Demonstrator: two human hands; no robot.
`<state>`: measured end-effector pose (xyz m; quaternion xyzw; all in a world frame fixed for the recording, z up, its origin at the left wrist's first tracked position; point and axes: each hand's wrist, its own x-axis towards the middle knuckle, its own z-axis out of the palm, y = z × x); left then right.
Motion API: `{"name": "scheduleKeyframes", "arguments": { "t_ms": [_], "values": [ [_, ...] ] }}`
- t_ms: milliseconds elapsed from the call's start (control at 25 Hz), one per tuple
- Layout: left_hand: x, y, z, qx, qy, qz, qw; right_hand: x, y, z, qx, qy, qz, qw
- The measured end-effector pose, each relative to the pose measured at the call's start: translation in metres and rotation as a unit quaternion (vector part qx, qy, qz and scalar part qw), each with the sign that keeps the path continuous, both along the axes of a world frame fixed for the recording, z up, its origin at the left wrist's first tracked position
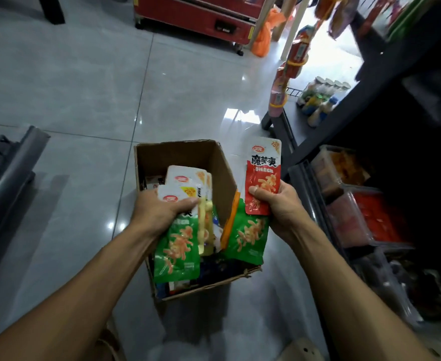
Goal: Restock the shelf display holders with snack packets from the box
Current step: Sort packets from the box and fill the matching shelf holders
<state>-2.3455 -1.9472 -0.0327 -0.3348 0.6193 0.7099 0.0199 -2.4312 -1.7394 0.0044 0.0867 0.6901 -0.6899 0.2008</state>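
Over the box [177, 155], a red packet [263, 175] is pinched upright in the right hand [279, 204], thumb across its face, with a green packet [248, 235] hanging just below it. A fanned bundle [185, 220] of white, yellow and green packets is gripped by the left hand [159, 212]. Sorting is judged to be under way; nothing held has yet been placed. More packets are seen in the box, which stands open on the tiled floor [71, 100]. Clear holders [349, 222] on the dark shelf [385, 105] at right are seen with red and orange stock already inside; how full they are cannot be told.
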Motion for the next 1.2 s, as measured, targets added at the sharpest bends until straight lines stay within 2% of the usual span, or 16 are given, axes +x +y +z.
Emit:
{"name": "scheduleKeyframes", "arguments": {
  "t_ms": [80, 160, 320, 440, 520, 640, 680, 960, 1200],
  "values": [
    [0.002, 0.004, 0.011, 0.044, -0.007, 0.050, 0.998, 0.008, 0.009, 0.016, -0.016, 0.011, 0.007, 1.000],
    [0.005, 0.021, 0.028, 0.105, -0.003, 0.047, 0.993, 0.019, 0.013, 0.029, -0.021, 0.025, 0.016, 0.999],
    [0.007, 0.072, 0.071, 0.307, 0.027, -0.030, 0.951, 0.040, 0.017, 0.056, -0.025, 0.071, -0.031, 0.997],
    [0.016, 0.102, 0.107, 0.395, 0.045, -0.090, 0.913, 0.055, 0.029, 0.077, 0.005, 0.121, -0.082, 0.989],
    [0.021, 0.118, 0.121, 0.373, 0.069, -0.146, 0.914, 0.065, 0.039, 0.092, 0.026, 0.151, -0.115, 0.982],
    [0.025, 0.141, 0.138, 0.255, 0.093, -0.227, 0.935, 0.080, 0.058, 0.118, 0.044, 0.187, -0.158, 0.969],
    [0.026, 0.150, 0.144, 0.240, 0.093, -0.237, 0.937, 0.084, 0.067, 0.126, 0.057, 0.194, -0.172, 0.964],
    [0.035, 0.209, 0.181, 0.338, 0.130, -0.213, 0.907, 0.127, 0.142, 0.172, 0.070, 0.198, -0.270, 0.940],
    [0.050, 0.263, 0.212, 0.299, 0.163, -0.291, 0.894, 0.162, 0.184, 0.208, 0.033, 0.200, -0.333, 0.921]
  ]
}}
